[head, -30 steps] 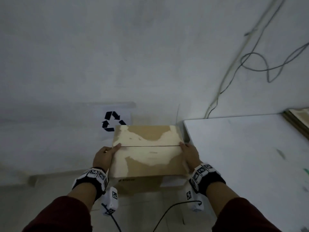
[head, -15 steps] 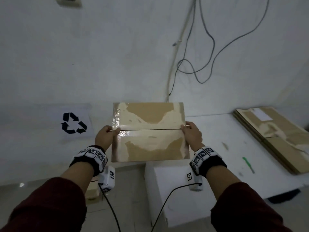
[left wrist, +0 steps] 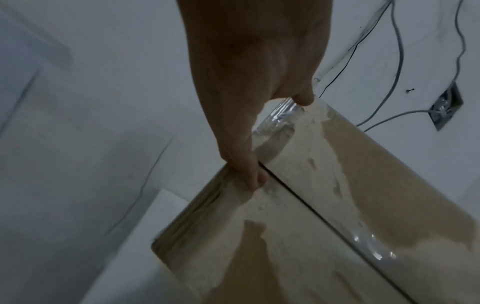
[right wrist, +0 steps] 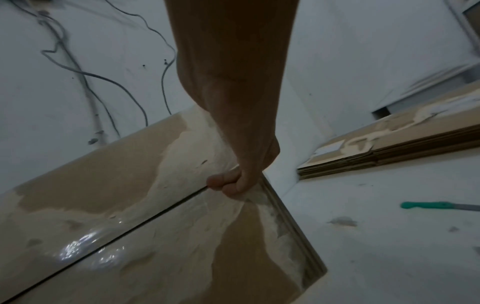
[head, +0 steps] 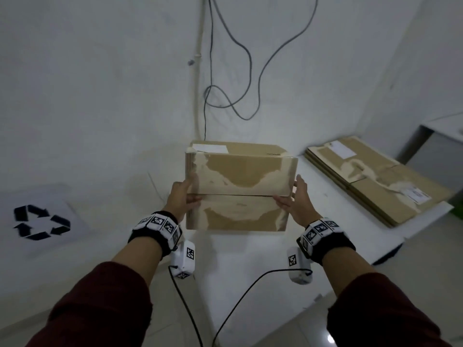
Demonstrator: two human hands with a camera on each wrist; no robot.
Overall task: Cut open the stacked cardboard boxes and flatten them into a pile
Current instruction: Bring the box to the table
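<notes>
Showing torn, pale-patched flaps: cardboard box [head: 240,181], centre seam closed.

Setting: a bare utility or packing room, not a home. Plain white plastered walls [head: 100,83] with loose grey cables [head: 240,71] hanging beside a thin white conduit pipe [head: 199,71]; an open metal wall socket box [left wrist: 445,107] is left uncovered. A white paper sheet printed with a black recycling symbol [head: 41,222] lies low at left. A low white surface [head: 325,196] carries a pile of flattened brown cardboard boxes [head: 375,186] and a green-handled knife [right wrist: 439,205]. Floor of pale glossy tiles [head: 300,329].
</notes>
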